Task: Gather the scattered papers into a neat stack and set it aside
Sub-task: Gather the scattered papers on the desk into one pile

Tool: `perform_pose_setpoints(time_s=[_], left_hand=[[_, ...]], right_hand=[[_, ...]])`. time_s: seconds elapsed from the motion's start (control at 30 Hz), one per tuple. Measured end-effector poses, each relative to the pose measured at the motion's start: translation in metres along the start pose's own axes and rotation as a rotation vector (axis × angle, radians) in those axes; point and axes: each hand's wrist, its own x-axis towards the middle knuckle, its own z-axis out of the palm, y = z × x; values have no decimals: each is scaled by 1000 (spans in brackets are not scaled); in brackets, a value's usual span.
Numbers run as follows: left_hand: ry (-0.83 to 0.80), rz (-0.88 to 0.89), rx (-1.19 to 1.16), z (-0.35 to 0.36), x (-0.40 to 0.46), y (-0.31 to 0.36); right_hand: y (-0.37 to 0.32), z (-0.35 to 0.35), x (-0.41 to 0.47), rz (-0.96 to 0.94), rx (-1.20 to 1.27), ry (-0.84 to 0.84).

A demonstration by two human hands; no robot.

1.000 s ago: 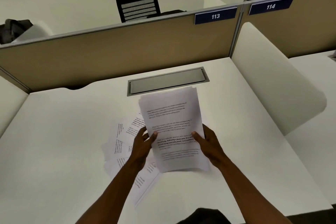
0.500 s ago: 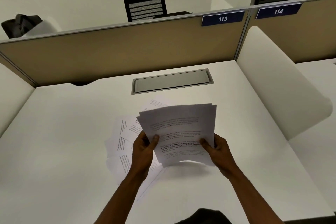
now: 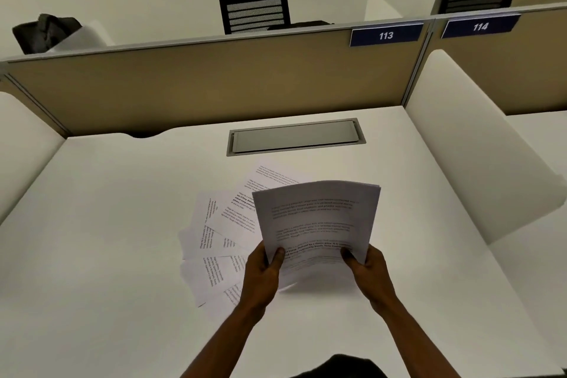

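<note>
Two hands, left hand (image 3: pixel 263 270) and right hand (image 3: pixel 369 270), pinch the stack (image 3: pixel 316 221), now raised more upright than before, hiding scattered sheets (image 3: pixel 221 233) behind.

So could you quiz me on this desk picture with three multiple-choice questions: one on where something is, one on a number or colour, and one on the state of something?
1. Where do the loose sheets lie relative to the held stack?
A. To its left and behind it on the desk
B. On the far chair
C. Inside the desk hatch

2. What number is on the blue sign directly above this desk?
A. 110
B. 113
C. 120

3. How is the stack held?
A. Flat on the desk, untouched
B. In one hand only
C. Raised, with the left hand and right hand each at a lower corner

Answers: 1 A, the sheets fan out on the desk left of and behind the stack. 2 B, the sign reads 113. 3 C, both thumbs press the stack's lower edge and it curves up off the desk.
</note>
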Motion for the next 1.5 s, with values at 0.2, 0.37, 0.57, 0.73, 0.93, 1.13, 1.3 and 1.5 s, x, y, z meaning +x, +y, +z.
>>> perform_pose_setpoints(time_s=[0.2, 0.37, 0.57, 0.73, 0.93, 1.13, 1.3, 1.5], left_hand=[[-62, 78, 170, 7, 19, 20], [-245, 154, 582, 21, 70, 50], [-395, 54, 734, 50, 91, 41], [-422, -55, 742, 57, 86, 14], [-224, 152, 752, 56, 107, 9], [-168, 328, 1028, 43, 163, 17], [-356, 263, 1184, 53, 196, 27], [-454, 304, 1373, 77, 201, 17]], right_hand=[[-6, -16, 11, 12, -2, 71], [5, -17, 15, 213, 294, 180], [30, -25, -2, 420, 501, 345], [33, -35, -10, 448, 515, 399], [34, -54, -9, 482, 591, 470], [38, -26, -22, 513, 685, 456], [37, 20, -19, 565, 681, 428], [49, 46, -5, 615, 665, 520]])
